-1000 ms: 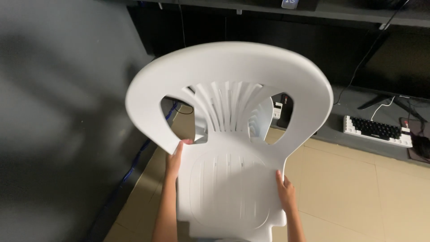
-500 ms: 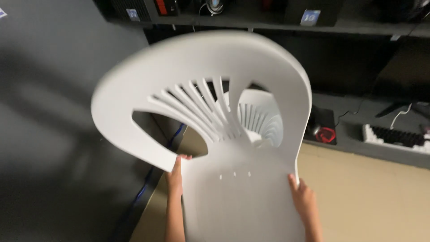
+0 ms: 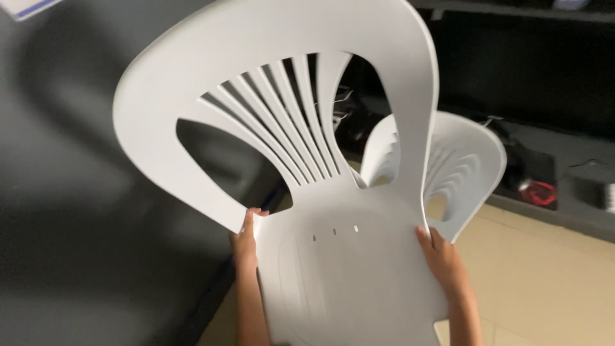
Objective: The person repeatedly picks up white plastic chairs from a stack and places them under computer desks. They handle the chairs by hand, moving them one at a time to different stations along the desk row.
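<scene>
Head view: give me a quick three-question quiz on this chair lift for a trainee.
1. True or false: both hands grip the lifted white chair by the edges of its seat.
2. What shows behind the lifted chair, through and beside its back?
A. a second white chair
B. a wooden stool
C. a cardboard box
3. What colour is the floor at lower right?

Key:
1. True: the left hand holds the left edge and the right hand the right edge, fingers wrapped on the rim.
2. A: the second white chair stands just behind it.
3. Beige; the floor is tiled.
</scene>
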